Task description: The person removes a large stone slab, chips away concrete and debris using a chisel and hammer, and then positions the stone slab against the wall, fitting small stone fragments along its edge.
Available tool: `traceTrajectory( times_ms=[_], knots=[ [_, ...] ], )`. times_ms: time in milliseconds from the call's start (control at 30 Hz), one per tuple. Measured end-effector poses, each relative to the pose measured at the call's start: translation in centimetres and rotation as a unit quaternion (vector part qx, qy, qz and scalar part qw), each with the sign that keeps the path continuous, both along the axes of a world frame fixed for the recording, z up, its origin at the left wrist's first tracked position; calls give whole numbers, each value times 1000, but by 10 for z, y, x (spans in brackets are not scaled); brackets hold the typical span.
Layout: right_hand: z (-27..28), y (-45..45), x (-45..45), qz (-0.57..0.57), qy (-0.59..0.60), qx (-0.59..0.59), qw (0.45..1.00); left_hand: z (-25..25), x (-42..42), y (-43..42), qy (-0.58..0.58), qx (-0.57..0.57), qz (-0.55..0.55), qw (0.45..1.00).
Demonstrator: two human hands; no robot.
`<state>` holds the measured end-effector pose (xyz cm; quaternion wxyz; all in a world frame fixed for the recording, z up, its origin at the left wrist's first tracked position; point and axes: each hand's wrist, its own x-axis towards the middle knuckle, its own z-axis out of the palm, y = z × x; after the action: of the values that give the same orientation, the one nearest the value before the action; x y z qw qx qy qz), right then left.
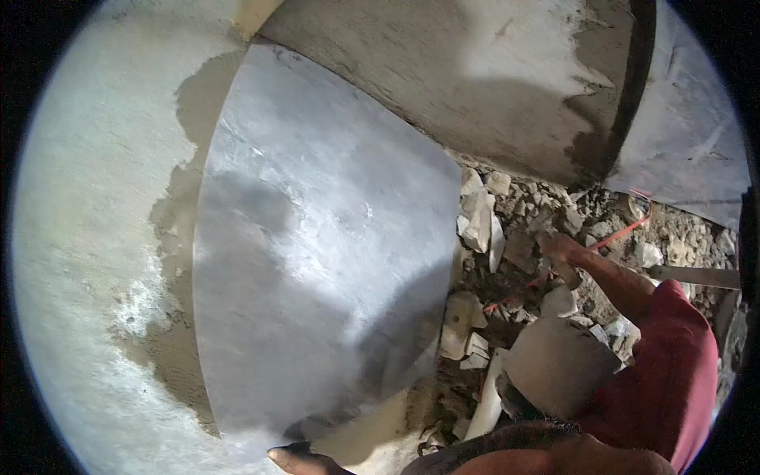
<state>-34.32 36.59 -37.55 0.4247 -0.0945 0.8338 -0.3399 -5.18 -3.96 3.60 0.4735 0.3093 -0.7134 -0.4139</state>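
- The broad, pale, rough plaster wall [87, 237] shows a ragged band of damp brown mortar [170, 214] along the slab's curved-looking left edge; if that mortar is soft, it could let the edge slip.
- The left hand [307, 461], at the bottom of the view, is near the slab's lower corner. Most of it is cut off, so I cannot tell whether it pinches the slab or merely lies close; a weak hold there could let the slab tilt.
- The large, smooth grey stone-like slab [332, 206] is between the mortar and the rubble. Uneven bearing on its rubble-side edge could chip or skew it.
- The loose, angular whitish stone chunks [477, 222] and the smooth whitish tube-like piece [489, 396] could roll or shift if knocked.
- The right hand [560, 247], below a red sleeve [673, 372], is down among the rubble. Its fingers are too unclear to tell whether they pinch anything; sharp stones could scrape them.
- The thin red cord or rod [621, 235] passes close by the right hand and could snag it.
- The flat grey bar [701, 276] near the sleeve could catch the forearm.
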Motion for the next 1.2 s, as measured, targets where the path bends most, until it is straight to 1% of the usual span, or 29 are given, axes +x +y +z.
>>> traceTrajectory(
  times_ms=[67, 100, 133, 167, 200, 233, 267, 300, 367, 433, 500, 533, 567, 600, 633, 667, 700, 733, 767, 800, 867, 933, 967, 1033, 1067, 1100, 1167, 1200],
  knots=[
    [-56, 19, 5, 26, 144, -47, 988, -1, 3, 0, 2, -3, -15, 1000],
    [-118, 26, 11, 76, 306, -87, 945, -3, 6, 0, -5, -8, -19, 1000],
    [-150, 28, 21, 124, 371, -31, 920, -1, 8, -4, -35, -56, -11, 998],
    [-179, 35, 23, 175, 434, 22, 883, 0, 11, -9, -63, -103, -1, 993],
    [-207, 43, 19, 228, 499, 68, 834, 0, 6, -4, -57, -124, 44, 990],
    [-169, 46, 18, 201, 416, 52, 885, 1, 1, 0, -52, -143, 91, 984],
    [-118, 43, 20, 152, 318, 38, 935, 3, -4, 5, -47, -159, 138, 976],
    [-79, 38, 21, 113, 254, 38, 960, 2, 0, 0, -67, -162, 160, 971],
    [-41, 36, 25, 94, 212, 66, 970, 0, 9, -6, -105, -158, 185, 964],
    [-24, 36, 28, 92, 219, 102, 966, 3, 9, -6, -141, -146, 184, 962],
    [-24, 41, 29, 106, 288, 148, 940, 6, -6, 10, -76, -131, 156, 976],
    [-25, 43, 26, 117, 355, 163, 913, 6, -14, 17, -43, -123, 141, 981],
    [-35, 48, 19, 129, 446, 156, 872, 6, -19, 19, -42, -147, 150, 977],
    [-44, 54, 13, 133, 537, 156, 819, 5, -23, 21, -39, -171, 160, 971],
    [-44, 53, 6, 181, 706, 153, 667, 5, -25, 23, -37, -195, 172, 965],
    [-45, 49, 5, 189, 573, 97, 791, 8, -24, 24, -56, -181, 186, 964],
    [-8, 34, 6, 152, 410, 39, 898, 9, -23, 25, -72, -168, 201, 962],
    [32, 17, 7, 90, 265, 15, 960, 9, -22, 25, -87, -156, 215, 960],
    [56, -4, 7, 114, 250, 48, 960, 7, -19, 23, -81, -153, 211, 962],
    [65, -20, 7, 135, 237, 80, 959, 6, -17, 19, -74, -152, 207, 964],
    [14, -53, -17, 120, 360, -73, 922, 4, -12, 9, -76, -137, 199, 967],
    [30, -95, -43, 114, 397, -98, 906, 4, 1, 0, -101, -106, 194, 970],
    [33, -119, -55, 111, 373, -49, 920, 4, -5, 5, -73, -137, 185, 970],
    [14, -155, -92, 123, 323, 15, 938, 4, -30, 25, -21, -203, 173, 963],
    [-3, -170, -92, 64, 443, -12, 894, 6, -33, 35, -16, -157, 184, 970],
    [-21, -185, -93, 0, 555, -28, 831, 7, -34, 35, -21, -159, 190, 969],
    [-45, -194, -123, -8, 419, -74, 905, 6, -28, 29, -40, -163, 191, 967],
    [-28, -194, -118, -8, 374, -87, 923, 5, -28, 28, -30, -178, 191, 965]
  ],
)
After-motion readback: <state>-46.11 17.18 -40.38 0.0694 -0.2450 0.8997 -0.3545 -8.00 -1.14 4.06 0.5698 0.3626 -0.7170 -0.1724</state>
